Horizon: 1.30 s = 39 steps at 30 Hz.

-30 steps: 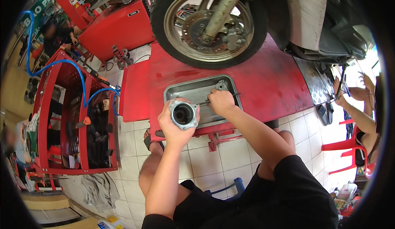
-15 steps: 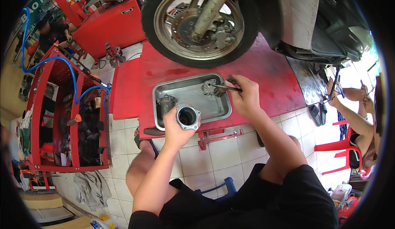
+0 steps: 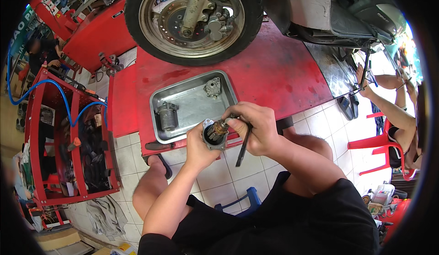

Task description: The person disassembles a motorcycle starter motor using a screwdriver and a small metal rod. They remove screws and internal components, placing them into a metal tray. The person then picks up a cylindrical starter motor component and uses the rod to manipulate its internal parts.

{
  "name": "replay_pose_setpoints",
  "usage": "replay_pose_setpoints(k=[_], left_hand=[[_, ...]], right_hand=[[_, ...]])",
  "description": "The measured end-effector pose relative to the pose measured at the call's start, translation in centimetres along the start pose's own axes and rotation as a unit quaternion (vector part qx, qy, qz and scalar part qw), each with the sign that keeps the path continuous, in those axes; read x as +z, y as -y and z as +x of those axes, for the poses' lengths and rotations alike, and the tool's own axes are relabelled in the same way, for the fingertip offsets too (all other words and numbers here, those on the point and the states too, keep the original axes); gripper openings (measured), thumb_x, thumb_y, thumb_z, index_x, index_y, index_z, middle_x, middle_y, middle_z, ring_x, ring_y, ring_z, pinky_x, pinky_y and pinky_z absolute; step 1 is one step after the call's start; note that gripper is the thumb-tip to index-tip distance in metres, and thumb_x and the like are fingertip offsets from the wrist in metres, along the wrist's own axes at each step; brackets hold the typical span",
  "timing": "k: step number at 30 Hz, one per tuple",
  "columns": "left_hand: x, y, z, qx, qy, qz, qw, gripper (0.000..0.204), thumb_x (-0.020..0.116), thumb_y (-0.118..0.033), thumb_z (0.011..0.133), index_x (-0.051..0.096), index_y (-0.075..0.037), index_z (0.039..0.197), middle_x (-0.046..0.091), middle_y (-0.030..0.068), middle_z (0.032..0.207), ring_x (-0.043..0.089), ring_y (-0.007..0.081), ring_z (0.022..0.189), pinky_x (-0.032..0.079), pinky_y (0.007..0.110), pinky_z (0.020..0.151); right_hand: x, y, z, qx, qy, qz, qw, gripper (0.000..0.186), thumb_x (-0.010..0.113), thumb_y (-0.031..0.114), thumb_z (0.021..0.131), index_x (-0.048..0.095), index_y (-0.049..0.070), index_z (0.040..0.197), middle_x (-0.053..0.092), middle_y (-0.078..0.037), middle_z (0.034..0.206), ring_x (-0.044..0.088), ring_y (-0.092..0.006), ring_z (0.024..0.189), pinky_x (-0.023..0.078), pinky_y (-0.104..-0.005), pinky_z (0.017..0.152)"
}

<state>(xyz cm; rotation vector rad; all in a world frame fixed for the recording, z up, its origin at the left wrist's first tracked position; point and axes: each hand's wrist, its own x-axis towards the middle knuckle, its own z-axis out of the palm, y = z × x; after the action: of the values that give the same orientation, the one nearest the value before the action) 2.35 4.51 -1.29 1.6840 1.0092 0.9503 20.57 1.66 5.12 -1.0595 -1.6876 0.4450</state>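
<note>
My left hand is wrapped round a round metal motor housing with a bolt-holed flange, its open mouth facing up. A motor armature with copper-coloured windings is pinched in my right hand, its lower end inside the housing's mouth. A slim dark tool also sits in the right hand and sticks out below the palm; its kind is unclear. Beyond my hands lies a steel tray. It holds a metal cylinder on the left and a cast metal cover at the far right.
The tray rests on a red lift platform, with a scooter's front wheel just beyond. At left stands a red tool cart with a blue air hose. Another person sits on a red chair at right. A blue stool is below me.
My right hand has come from above the tray to the housing, bringing the armature into its mouth. My left hand has the housing nearer, off the tray. The view has shifted right.
</note>
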Motion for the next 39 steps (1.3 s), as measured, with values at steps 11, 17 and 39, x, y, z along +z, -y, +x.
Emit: replay_pose_setpoints(k=[11,17,39], left_hand=[[0.2,0.4,-0.4,-0.075,-0.006,-0.101,0.992,0.039,0.089,-0.01,0.067,0.067,-0.001,0.097,0.07,0.0066,0.085,0.065,0.012,0.076,0.054,0.03,0.073],[-0.7,-0.5,-0.4,-0.008,-0.002,-0.024,1.0,0.04,0.089,-0.01,0.066,0.068,-0.001,0.098,0.07,0.0067,0.084,0.067,0.0137,0.075,0.054,0.03,0.073],[-1.6,-1.3,-1.2,0.09,0.006,0.072,0.993,0.037,0.082,-0.002,0.057,0.066,-0.003,0.091,0.068,0.0113,0.082,0.068,0.0305,0.073,0.053,0.036,0.068]], right_hand=[[1.7,-0.1,-1.1,-0.018,0.053,0.003,0.998,0.012,0.068,0.003,0.088,0.066,0.002,0.1,0.066,-0.012,0.084,0.066,-0.0301,0.066,0.052,-0.0367,0.057],[2.4,-0.2,-0.9,0.011,0.081,0.011,0.997,0.014,0.069,0.004,0.088,0.065,0.003,0.101,0.064,-0.012,0.084,0.065,-0.0358,0.07,0.053,-0.0398,0.06],[2.4,-0.4,-3.5,-0.065,0.086,0.001,0.994,0.03,0.065,-0.006,0.074,0.062,0.003,0.103,0.062,-0.011,0.089,0.065,-0.03,0.07,0.052,-0.0382,0.057]])
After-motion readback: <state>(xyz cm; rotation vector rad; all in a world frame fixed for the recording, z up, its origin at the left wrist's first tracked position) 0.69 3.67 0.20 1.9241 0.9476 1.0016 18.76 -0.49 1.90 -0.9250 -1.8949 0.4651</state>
